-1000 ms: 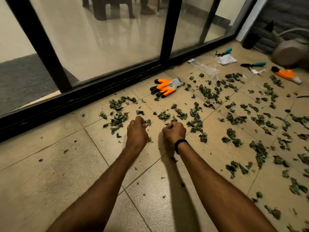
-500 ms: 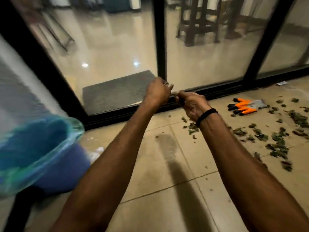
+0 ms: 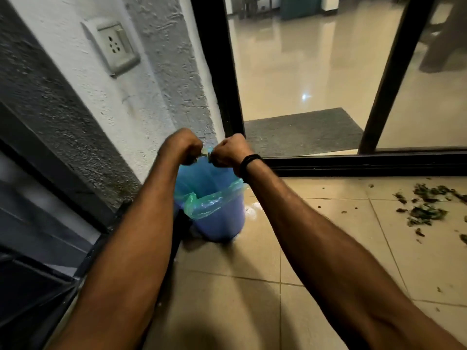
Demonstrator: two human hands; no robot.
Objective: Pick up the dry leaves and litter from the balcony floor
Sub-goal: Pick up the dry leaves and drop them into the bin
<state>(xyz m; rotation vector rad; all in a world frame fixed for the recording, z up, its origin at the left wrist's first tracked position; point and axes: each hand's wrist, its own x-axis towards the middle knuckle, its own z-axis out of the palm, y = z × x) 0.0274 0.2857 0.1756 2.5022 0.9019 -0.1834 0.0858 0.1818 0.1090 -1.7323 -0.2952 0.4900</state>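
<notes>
Both fists hover side by side above a blue bin [image 3: 219, 223] lined with a green-blue plastic bag [image 3: 214, 198], which stands in the corner by the wall. My left hand [image 3: 180, 146] is clenched, with bits of dry leaf showing at its fingers. My right hand [image 3: 231, 151], with a black band on the wrist, is clenched too, and leaf scraps peek out between the two fists. A patch of dry leaves [image 3: 427, 210] lies on the beige floor tiles at the right.
A rough grey-white wall with a socket plate [image 3: 115, 44] rises at the left. Black sliding-door frames [image 3: 222, 72] and their floor track [image 3: 366, 164] run behind the bin. A dark mat [image 3: 303, 130] lies beyond the glass. A dark railing fills the lower left.
Both hands lifted off the leaf-strewn tiles and swung left with their fistfuls. My view turned with them; the orange gloves left the view and the bin now sits under the fists.
</notes>
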